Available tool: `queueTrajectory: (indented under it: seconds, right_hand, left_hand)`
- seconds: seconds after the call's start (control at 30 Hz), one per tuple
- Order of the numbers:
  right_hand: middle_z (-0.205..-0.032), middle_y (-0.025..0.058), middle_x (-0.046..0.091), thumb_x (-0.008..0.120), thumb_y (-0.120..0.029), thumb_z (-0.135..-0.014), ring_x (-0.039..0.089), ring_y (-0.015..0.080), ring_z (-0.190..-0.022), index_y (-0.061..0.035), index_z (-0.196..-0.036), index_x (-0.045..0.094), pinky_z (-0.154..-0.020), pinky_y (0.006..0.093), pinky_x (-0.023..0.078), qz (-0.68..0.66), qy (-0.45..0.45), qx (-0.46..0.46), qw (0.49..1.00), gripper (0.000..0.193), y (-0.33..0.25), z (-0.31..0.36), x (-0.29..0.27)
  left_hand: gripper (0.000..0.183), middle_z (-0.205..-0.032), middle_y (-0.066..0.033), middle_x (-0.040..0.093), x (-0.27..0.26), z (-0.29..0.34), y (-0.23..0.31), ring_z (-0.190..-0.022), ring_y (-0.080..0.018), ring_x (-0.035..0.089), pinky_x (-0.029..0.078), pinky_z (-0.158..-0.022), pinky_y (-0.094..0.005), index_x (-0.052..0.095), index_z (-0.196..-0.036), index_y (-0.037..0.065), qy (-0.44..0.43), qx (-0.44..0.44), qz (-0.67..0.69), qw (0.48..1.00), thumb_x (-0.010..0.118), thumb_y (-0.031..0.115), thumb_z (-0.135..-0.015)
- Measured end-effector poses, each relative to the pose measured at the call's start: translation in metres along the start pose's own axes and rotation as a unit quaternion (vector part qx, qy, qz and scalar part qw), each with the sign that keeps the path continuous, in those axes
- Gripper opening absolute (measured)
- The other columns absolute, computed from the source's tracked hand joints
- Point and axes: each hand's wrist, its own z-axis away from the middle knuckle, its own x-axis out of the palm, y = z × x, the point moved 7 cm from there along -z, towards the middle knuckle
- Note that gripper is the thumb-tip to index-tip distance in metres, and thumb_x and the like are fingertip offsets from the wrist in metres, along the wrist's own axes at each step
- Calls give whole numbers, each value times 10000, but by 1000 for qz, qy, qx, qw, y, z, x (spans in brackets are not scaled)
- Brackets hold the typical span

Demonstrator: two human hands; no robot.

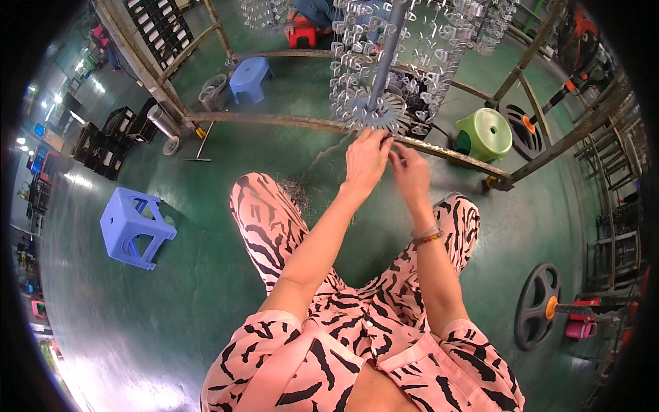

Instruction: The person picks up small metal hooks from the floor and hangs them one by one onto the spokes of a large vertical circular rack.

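Note:
A tall hanging rack of small bent metal pieces point(353, 72) fills the top middle, its tiers strung around a grey pole point(389, 55). At its lower end sits a round, spoked metal disc point(374, 113). Just below that disc, my left hand point(367, 159) is closed, thumb and fingers pinched together near the rim. Close on its right, my right hand point(412, 172) has its fingers curled and pinched, the tips almost meeting the left ones. Whatever lies between the fingertips is too small to make out. A bracelet point(429, 237) circles my right wrist.
A worn metal frame point(274, 119) surrounds the rack. Plastic stools stand about: blue point(250, 77), green point(486, 134), red point(302, 33) and purple-blue point(134, 226). Black wheels point(539, 305) are at right, black crates point(103, 144) at left. Beyond the rack a person's legs point(317, 12) show.

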Motion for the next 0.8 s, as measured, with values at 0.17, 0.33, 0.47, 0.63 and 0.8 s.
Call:
queueTrajectory:
  seconds: [0.17,0.33,0.47,0.63,0.8]
  right_hand:
    - [-717,150,640,686,-195,-774,596,155,-590,-21,-894,678,-593,288,466,-74,-3,27,997,212,-24,-24,-36]
    - [-713,178,638,658,-243,-764,633,297,-639,-35,-855,687,-597,334,481,-36,-29,81,996,229,-15,-28,-23]
    - [-715,157,659,656,-238,-765,649,250,-640,-17,-855,686,-610,313,490,-121,-8,106,987,241,-8,-23,-24]
    - [-657,24,631,671,-252,-802,540,62,-574,8,-892,683,-523,202,448,-92,-72,167,979,275,-29,-23,-35]
    - [-660,21,631,679,-244,-794,546,55,-579,0,-895,688,-522,205,445,-149,-18,122,981,264,-10,-28,-32]
  left_hand:
    - [117,-844,-133,613,-1,13,6,-710,-316,594,471,-634,-367,638,-875,20,35,62,-18,997,639,97,-787]
    - [105,-826,-130,614,6,19,0,-717,-315,597,480,-624,-359,640,-870,25,43,127,-5,991,643,29,-765]
    - [153,-804,-104,621,3,18,-1,-706,-271,614,490,-611,-335,651,-876,34,104,183,31,977,642,-31,-738]
    - [153,-803,-96,634,1,17,-1,-698,-212,627,501,-627,-287,658,-866,6,92,183,33,978,641,-72,-736]
    - [166,-803,-81,634,4,15,2,-705,-188,631,506,-635,-272,655,-872,0,74,206,26,975,631,-91,-734]
